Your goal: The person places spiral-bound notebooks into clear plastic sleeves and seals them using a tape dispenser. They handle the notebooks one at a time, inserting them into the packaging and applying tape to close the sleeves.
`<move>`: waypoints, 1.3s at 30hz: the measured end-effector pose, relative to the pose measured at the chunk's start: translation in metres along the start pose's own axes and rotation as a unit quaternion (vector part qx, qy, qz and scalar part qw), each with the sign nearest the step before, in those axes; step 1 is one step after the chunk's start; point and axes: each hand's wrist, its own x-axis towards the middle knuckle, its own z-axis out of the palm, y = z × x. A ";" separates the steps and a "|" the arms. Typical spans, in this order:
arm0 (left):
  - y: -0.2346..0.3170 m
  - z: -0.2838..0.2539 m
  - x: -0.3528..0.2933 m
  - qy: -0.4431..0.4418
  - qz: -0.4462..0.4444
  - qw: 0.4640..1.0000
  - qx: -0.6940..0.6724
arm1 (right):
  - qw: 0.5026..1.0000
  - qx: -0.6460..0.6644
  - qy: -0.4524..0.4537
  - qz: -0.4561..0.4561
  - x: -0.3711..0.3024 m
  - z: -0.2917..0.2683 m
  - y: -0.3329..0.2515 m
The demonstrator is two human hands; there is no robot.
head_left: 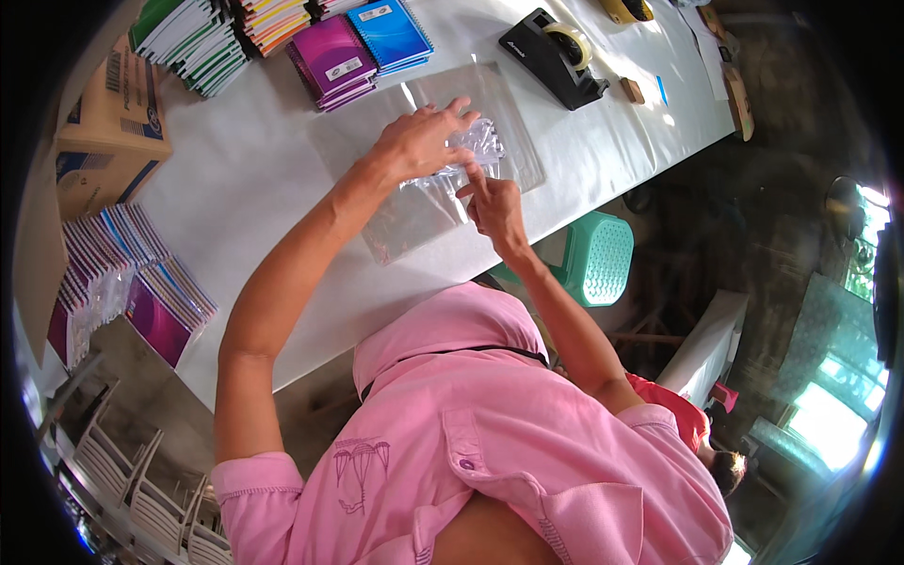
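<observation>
A clear plastic sleeve (pixel 428 202) lies flat on the white table (pixel 254 179), close to the edge nearest the person. Its long axis runs from the near-left toward the far-right of the table, where it overlaps a second, larger clear sheet (pixel 508 122). The material is crinkled and glossy at the upper end; whether anything is inside it cannot be told.

The left hand (pixel 424 141) rests palm-down on the upper part of the sleeve, fingers spread and extended toward the far-right, pressing the plastic against the table. The right hand (pixel 492 205) sits just beside it on the near-right edge of the sleeve, index finger pointed up toward the left hand's fingertips and touching the plastic; the remaining fingers are curled in. Whether the thumb pinches the edge is not visible. The sleeve therefore lies under the left hand and to the left of the right hand's fingers; both are in contact, the left covering more of it.

Outward: a black tape dispenser (pixel 556 58) stands beyond the sheets, well apart. Purple and blue spiral notebooks (pixel 358 47) are stacked at the far side, with further stacks beside them. A cardboard box (pixel 108 122) sits at the left, and more notebooks (pixel 132 282) lie below it. A green plastic basket (pixel 598 259) stands under the table edge.
</observation>
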 end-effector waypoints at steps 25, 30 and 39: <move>0.011 0.080 -0.079 0.281 -0.055 0.781 -0.555 | 0.913 0.252 -0.221 -0.233 0.041 -0.059 -0.028; 0.040 0.037 -0.064 0.277 -0.040 0.804 -0.525 | 0.897 0.016 -0.272 -0.348 0.088 -0.063 0.003; 0.080 0.007 -0.029 0.278 -0.211 0.929 -0.121 | 0.630 -0.338 -0.179 -0.676 0.066 -0.121 -0.091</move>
